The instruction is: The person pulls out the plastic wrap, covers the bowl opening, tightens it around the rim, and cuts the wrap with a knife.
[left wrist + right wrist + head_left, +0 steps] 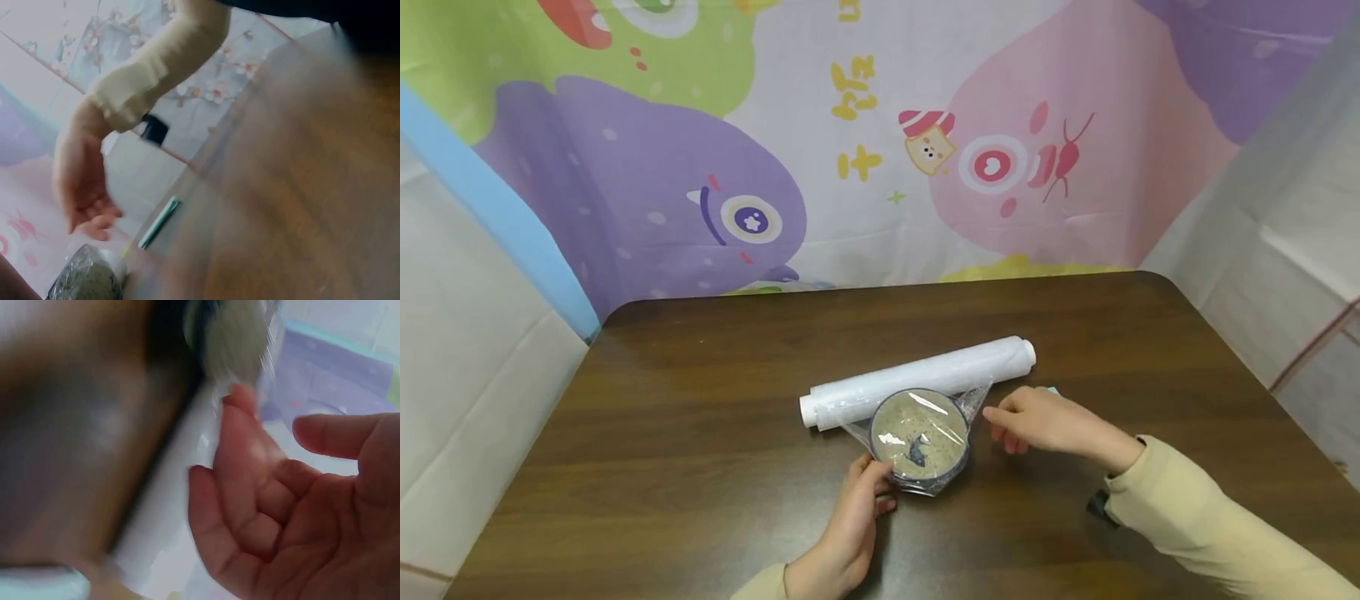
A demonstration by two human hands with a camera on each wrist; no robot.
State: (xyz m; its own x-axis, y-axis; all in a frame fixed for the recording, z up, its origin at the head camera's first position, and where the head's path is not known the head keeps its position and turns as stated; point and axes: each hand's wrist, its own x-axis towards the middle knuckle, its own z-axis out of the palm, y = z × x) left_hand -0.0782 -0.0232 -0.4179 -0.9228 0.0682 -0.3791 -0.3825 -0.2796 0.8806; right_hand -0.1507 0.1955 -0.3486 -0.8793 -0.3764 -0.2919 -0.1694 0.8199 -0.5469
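A round bowl (920, 435) with a dark blue rim, a speckled beige inside and a blue fish-like motif stands on the table under clear plastic wrap (976, 400). Loose film corners stick out past its rim. At the bowl's near left side, my left hand (850, 525) holds the edge with thumb and fingers. My right hand (1041, 419) hovers right of the bowl, close to a film corner, its fingers loosely bent and empty. The right wrist view shows that palm (312, 525) with nothing in it. Behind the bowl lies a white roll of plastic wrap (917, 377), slanted.
A slim teal-green object (159, 223) lies on the table, mostly hidden behind my right hand in the head view. The brown wooden table (685, 467) has a rounded far edge, with a cartoon-printed cloth (880, 225) hanging behind it.
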